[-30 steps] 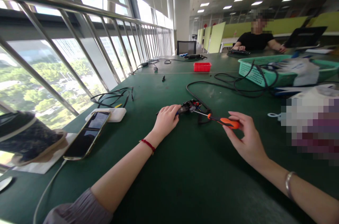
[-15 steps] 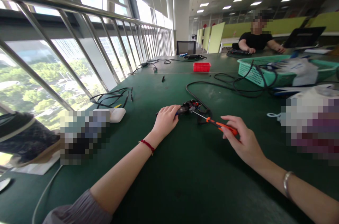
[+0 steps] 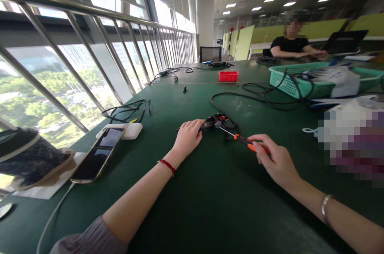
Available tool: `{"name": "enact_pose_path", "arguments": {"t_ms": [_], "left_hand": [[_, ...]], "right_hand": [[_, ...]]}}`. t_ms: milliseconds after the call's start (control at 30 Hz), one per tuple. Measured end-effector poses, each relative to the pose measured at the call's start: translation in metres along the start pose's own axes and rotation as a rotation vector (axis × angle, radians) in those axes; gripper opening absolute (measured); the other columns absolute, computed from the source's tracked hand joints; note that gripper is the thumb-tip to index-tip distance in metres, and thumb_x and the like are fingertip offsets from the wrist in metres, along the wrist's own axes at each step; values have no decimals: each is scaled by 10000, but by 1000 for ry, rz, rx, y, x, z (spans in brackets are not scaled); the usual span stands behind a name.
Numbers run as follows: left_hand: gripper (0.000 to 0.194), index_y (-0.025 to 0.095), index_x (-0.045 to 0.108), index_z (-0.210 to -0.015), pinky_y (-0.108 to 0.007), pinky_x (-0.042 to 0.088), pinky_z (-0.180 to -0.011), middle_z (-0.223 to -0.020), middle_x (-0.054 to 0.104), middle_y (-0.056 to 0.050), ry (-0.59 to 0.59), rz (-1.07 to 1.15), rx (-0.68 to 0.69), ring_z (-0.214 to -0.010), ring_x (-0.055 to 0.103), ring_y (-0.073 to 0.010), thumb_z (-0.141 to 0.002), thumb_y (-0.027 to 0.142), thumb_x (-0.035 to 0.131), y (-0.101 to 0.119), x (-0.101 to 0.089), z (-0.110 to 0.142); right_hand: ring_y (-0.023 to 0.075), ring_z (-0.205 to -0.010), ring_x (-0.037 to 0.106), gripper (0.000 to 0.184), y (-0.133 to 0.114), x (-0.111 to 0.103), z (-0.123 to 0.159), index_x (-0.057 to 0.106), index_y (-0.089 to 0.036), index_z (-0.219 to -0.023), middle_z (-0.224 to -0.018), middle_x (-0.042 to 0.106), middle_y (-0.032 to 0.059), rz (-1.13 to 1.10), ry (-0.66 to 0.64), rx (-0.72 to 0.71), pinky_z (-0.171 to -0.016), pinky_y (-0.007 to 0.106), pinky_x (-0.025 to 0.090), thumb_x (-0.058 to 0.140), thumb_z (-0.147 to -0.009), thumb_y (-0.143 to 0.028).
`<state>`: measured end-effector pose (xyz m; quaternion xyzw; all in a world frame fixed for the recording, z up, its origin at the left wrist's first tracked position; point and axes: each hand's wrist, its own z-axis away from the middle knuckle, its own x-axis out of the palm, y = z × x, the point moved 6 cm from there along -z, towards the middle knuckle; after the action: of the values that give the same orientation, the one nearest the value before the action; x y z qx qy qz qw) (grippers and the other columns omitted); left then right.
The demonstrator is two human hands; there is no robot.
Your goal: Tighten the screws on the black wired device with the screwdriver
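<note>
The left hand [image 3: 187, 136] is curled over one end of a dark device [image 3: 207, 125] and presses it against the table [image 3: 192, 206], while the right hand [image 3: 277, 158] holds a screwdriver [image 3: 243, 140] by its handle, thumb and fingers pinched narrowly round it. The device lies between the hands, nearer the left, its crowded end turned toward the screwdriver; the tip reaches the small parts there, though whether it is seated in a screw head is too small to tell. To work well here, the left hand should pin the body firmly so it cannot roll, and the right should line the shaft up with the fastener, push lightly along it and turn slowly with the fingertips, clear of the fine wires. The screwdriver pairs a slim metal shaft with a moulded orange-and-black handle; the device has a smooth, rounded dark body and an uneven end with red and blue flecks. Beyond it, a rubbery black cable [image 3: 228, 93] bends in soft loops toward a perforated green plastic basket [image 3: 285, 86]. A small red plastic basket [image 3: 228, 77] sits farther back. To the left, a glossy phone [image 3: 100, 154] leans on a rounded white block [image 3: 133, 131], near thin coiled black leads [image 3: 129, 107].
</note>
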<state>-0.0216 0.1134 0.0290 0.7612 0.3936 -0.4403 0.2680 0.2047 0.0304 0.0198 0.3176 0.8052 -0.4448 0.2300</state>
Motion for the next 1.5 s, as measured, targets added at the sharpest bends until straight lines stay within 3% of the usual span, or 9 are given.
{"name": "enact_pose_path", "arguments": {"t_ms": [133, 300, 433, 567, 833, 933, 1067, 1167, 1500], "left_hand": [[364, 183, 514, -1211, -392, 438, -983, -1200, 622, -67, -3, -1, 1, -1088, 582, -225, -853, 127, 476, 0, 0, 0], [363, 185, 509, -1216, -389, 435, -982, -1214, 617, -60, -6, -4, 0, -1085, 581, -222, -860, 130, 463, 0, 0, 0], [361, 184, 511, -1214, -390, 439, -976, -1211, 620, -60, -8, -7, -5, -1083, 580, -223, -859, 130, 466, 0, 0, 0], [368, 195, 511, -1219, -391, 436, -983, -1218, 615, -58, -3, -7, -4, -1095, 578, -224, -860, 130, 462, 0, -1, 0], [374, 202, 513, -1223, -391, 443, -970, -1211, 617, -61, 1, -1, 0, -1088, 579, -223, -861, 129, 459, -1, 0, 0], [364, 198, 513, -1215, -388, 442, -969, -1206, 620, -55, -2, 0, -2, -1086, 580, -222, -863, 128, 453, 0, 0, 0], [361, 188, 515, -1211, -391, 441, -972, -1209, 620, -58, -5, -1, -5, -1084, 581, -223, -861, 125, 454, 1, -1, 0], [373, 196, 515, -1217, -397, 440, -977, -1214, 619, -60, -10, -4, -12, -1089, 580, -224, -855, 122, 460, 0, 0, 0], [377, 205, 516, -1216, -387, 441, -972, -1211, 620, -55, -2, 1, -4, -1085, 583, -221, -852, 124, 462, -1, 0, 0]], "right_hand": [[144, -538, 616, 344, 3, -5, 0, 496, -186, -1183, -742, 657, 17, 28, 122, -3, -500, 262, 485, 460, -914, -398], [222, -952, 667, 448, -4, -13, 5, 461, -188, -1244, -1059, 648, 108, 30, 353, -208, -823, 350, 547, 605, -837, -307], [174, -696, 679, 382, -2, -8, 1, 500, -197, -1194, -828, 675, 40, 6, 212, -127, -620, 285, 552, 572, -862, -373], [118, -376, 513, 311, 9, 0, -1, 521, -203, -1127, -475, 514, -70, -65, 16, 78, -437, 239, 443, 394, -947, -424], [219, -890, 681, 415, 1, -12, 2, 491, -194, -1205, -1010, 658, 98, -8, 305, -117, -698, 317, 564, 591, -836, -355], [205, -834, 692, 387, -7, -12, 4, 515, -201, -1174, -945, 679, 71, 16, 285, -180, -744, 333, 567, 610, -827, -344], [142, -507, 618, 257, -8, -1, 0, 569, -208, -1032, -618, 636, -21, 5, 20, -92, -489, 254, 494, 506, -896, -416], [121, -412, 538, 304, -3, 0, -1, 559, -202, -1068, -530, 575, -46, -7, -17, -14, -435, 239, 430, 403, -939, -428], [213, -939, 666, 366, -8, -11, 3, 485, -209, -1213, -1075, 626, 101, 15, 291, -188, -806, 338, 541, 547, -858, -276]]}}
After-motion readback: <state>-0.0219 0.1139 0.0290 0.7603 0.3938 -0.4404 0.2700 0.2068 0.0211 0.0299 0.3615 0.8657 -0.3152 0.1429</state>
